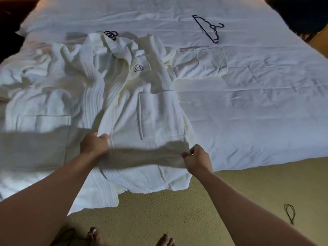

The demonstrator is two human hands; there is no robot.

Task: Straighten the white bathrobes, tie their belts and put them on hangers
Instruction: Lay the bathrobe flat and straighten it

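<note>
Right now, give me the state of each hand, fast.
Left hand: closed, gripping the front edge of the bathrobe.
Right hand: closed, pinching the same bathrobe's lower side edge.

2nd hanger (111,34) mostly under bathrobe (124,89) collar; feet (130,237) cut off
</note>
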